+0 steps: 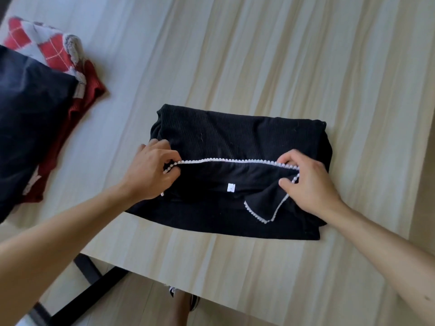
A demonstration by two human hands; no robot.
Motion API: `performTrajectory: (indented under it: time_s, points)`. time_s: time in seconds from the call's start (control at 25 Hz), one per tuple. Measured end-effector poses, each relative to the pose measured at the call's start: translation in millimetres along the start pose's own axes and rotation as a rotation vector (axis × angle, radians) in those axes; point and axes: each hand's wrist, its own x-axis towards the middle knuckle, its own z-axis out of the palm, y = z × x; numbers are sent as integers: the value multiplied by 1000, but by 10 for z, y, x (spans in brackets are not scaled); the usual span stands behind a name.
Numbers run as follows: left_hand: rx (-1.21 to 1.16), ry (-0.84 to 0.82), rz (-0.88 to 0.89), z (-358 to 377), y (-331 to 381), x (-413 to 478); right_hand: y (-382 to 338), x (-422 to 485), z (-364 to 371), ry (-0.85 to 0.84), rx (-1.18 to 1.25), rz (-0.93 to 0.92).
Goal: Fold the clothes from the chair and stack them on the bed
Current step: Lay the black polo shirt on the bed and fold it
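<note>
A black ribbed top (237, 137) with white scalloped trim lies partly folded on a pale wooden surface (282, 55). Its white-trimmed neckline runs across the middle, and a small white label shows below it. My left hand (150, 172) pinches the trim at the garment's left side. My right hand (308, 182) pinches the trim at its right side. At the left edge sits a stack: a dark navy folded garment (28, 128) on top of a dark red garment (77, 114) and a red, grey and white argyle knit (47, 43).
The wooden surface's near edge runs diagonally below the black top. Below it I see pale flooring, a black frame leg (94, 285) and a foot in a dark shoe (186, 300).
</note>
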Motion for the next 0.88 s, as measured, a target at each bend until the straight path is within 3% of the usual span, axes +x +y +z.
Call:
performTrajectory:
  time_s: [0.08,0.16,0.2,0.24,0.32,0.36,0.44,0.52,0.6,0.68,0.88]
  points:
    - [74,-130,47,-56,-162,-95,10,33,-60,-25,-5,-12]
    - [140,-353,4,-10,-224,-202,120,-20,3,-239,-129,106]
    - [175,-384,-6,24,-216,-220,177,-63,30,-283,-137,151]
    - [183,-324,-3,55,-183,-207,213,-91,32,-233,-78,166]
    - [162,-47,23,98,5,-141,230,-108,-34,48,78,168]
    - [160,65,37,128,158,-95,237,-87,-72,178,52,167]
    - [165,136,54,304,517,-19,262,36,-106,281,-150,138]
    - [204,44,10,646,894,-3,258,296,-113,205,-300,8]
    - [263,-157,-59,1017,1118,2,262,611,-136,16,-395,-95]
    - [372,-256,-13,1202,1057,88,375,748,-154,-132,-484,-106]
    - [510,-284,291,778,552,601,534,-10,-18,-33,-565,-29]
